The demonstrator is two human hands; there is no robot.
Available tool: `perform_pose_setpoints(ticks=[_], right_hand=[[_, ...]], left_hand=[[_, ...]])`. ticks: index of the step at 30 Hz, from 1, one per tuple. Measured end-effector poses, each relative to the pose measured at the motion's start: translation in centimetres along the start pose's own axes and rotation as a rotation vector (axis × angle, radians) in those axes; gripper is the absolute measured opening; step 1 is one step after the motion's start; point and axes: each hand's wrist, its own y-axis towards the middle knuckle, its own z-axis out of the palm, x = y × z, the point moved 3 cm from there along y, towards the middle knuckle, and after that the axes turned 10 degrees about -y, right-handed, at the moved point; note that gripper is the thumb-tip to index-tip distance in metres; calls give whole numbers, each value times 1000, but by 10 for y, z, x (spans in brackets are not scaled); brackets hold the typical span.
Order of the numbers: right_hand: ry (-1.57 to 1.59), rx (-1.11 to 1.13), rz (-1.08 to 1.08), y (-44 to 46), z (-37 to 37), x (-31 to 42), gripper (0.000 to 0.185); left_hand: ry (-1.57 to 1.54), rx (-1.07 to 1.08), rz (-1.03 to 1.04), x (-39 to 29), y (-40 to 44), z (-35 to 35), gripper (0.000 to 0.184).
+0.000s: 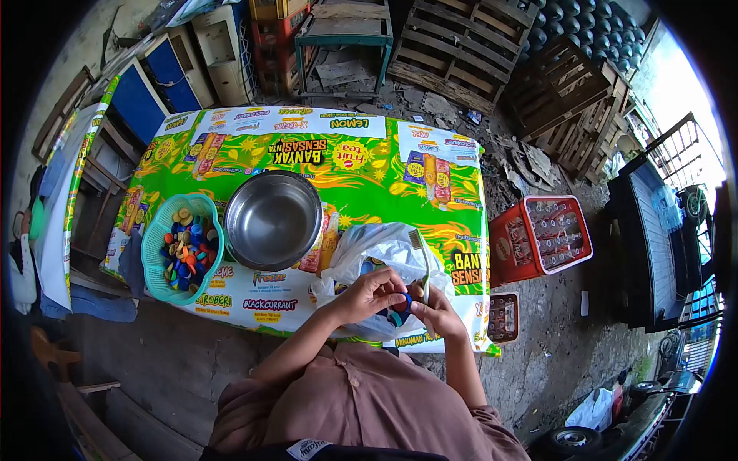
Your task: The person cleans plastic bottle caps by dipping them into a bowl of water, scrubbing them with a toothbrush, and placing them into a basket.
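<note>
A small blue cap point(400, 303) is pinched between my left hand point(370, 296) and my right hand point(435, 312), above a white plastic bag point(361, 250). My right hand also holds a toothbrush point(424, 265) upright, its bristles at the top. Inside the open bag, partly hidden by my hands, are blue and other coloured items. To the left of the bag stands a round metal bowl point(274, 219), which looks empty. A turquoise plastic basket point(157, 265) at the table's left holds many coloured caps point(188, 257).
A green printed cover point(369, 188) lies over the table. Red crates of bottles point(503, 246) stand on the floor at the right. Wooden pallets point(461, 46) and a bench point(344, 31) are behind the table. Blue-and-white panels point(138, 92) stand at the left.
</note>
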Motion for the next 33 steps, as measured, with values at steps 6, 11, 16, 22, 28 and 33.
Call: perform_pose_setpoints(ticks=[6, 11, 16, 22, 28, 33], right_hand=[[108, -67, 40, 0, 7, 2, 22], [-693, -336, -357, -1, 9, 26, 33], [-130, -425, -450, -3, 29, 38, 30], [78, -292, -248, -4, 29, 32, 29], [178, -292, -96, 1, 22, 16, 27], [-169, -426, -378, 6, 19, 37, 39]], left_hand=[[7, -95, -11, 12, -6, 0, 14], [-490, -418, -229, 40, -15, -1, 29], [-655, -492, -123, 34, -16, 6, 31], [455, -266, 331, -43, -12, -3, 15], [779, -119, 435, -45, -10, -7, 19], [-221, -411, 136, -1, -12, -8, 27]])
